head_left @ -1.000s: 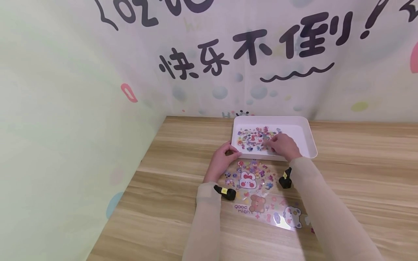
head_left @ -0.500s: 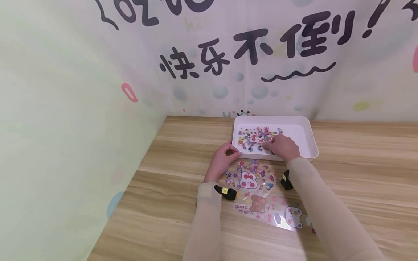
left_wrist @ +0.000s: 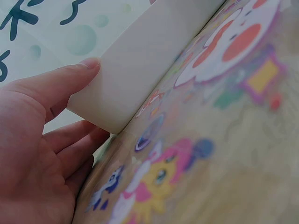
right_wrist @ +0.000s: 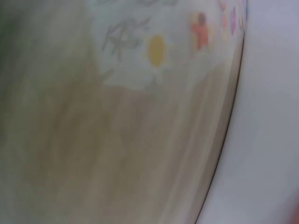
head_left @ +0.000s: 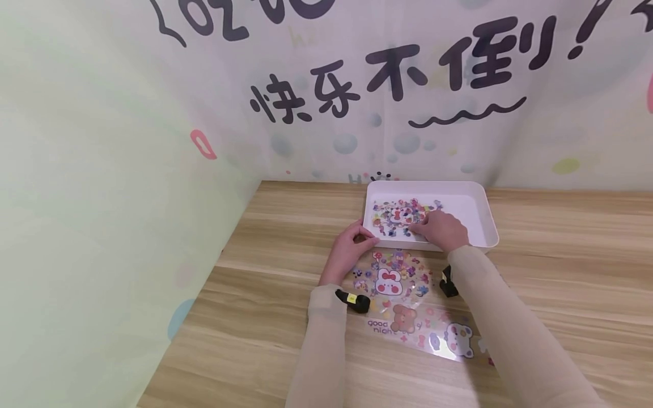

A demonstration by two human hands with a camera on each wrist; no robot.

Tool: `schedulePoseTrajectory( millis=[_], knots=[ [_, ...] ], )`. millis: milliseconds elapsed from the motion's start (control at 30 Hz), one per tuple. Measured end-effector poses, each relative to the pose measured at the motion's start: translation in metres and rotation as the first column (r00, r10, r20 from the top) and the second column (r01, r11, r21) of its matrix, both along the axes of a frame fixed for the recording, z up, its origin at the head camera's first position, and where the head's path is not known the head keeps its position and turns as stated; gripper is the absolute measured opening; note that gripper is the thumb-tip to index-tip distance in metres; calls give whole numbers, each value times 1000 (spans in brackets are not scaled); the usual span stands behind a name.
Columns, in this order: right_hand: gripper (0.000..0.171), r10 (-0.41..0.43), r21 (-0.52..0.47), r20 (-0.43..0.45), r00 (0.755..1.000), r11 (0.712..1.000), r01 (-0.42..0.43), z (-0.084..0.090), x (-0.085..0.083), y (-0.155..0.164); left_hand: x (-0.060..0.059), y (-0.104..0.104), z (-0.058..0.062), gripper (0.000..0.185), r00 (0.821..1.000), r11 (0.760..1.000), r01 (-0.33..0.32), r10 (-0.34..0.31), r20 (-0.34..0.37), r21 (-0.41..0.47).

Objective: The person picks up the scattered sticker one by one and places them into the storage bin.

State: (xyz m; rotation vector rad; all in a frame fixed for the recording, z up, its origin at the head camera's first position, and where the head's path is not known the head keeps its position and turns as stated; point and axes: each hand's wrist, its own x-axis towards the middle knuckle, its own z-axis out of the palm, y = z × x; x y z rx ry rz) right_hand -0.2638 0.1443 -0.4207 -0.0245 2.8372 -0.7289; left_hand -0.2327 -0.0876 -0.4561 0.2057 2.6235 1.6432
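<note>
A white tray [head_left: 479, 212] sits on the wooden counter [head_left: 265, 317] near the back wall, and a sticker sheet [head_left: 395, 215] crowded with small coloured figures lies flat inside its left half. The right hand [head_left: 441, 228] reaches over the tray's near rim and rests on the right edge of that sheet, fingers bent down onto it — whether they pinch a sticker or only press, the head view does not show, and the right wrist view is too blurred to help. The left hand [head_left: 349, 243] is at the tray's near left corner; in the left wrist view its thumb lies against the outer wall of the corner [left_wrist: 135, 70] with the other fingers curled beneath, steadying it. Just in front of the tray, between the two forearms, lies a second sticker sheet [head_left: 390, 277] with a white rabbit, and nearer the person a third sheet [head_left: 423, 334] with a brown bear — both flat on the counter.
</note>
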Motion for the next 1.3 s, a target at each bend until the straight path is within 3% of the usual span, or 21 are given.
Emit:
schedulePoseTrajectory(
  millis=[400, 900, 1100, 1300],
  knots=[
    [43, -26, 13, 9, 1000, 1000, 26, 0, 0, -4, 0, 0, 1, 16, 1000, 1000, 1, -1, 3, 21],
    [48, -62, -59, 68, 996, 996, 66, 2, -1, -1, 0, 0, 1, 16, 1000, 1000, -1, 1, -1, 3],
    [48, -40, -116, 27, 999, 992, 43, -2, 0, 3, 0, 1, 1, 14, 1000, 1000, 10, -10, 10, 19],
    [42, 35, -198, -64, 997, 979, -47, 3, 5, 5, 1, 0, 2, 15, 1000, 1000, 9, -9, 11, 21]
  ],
)
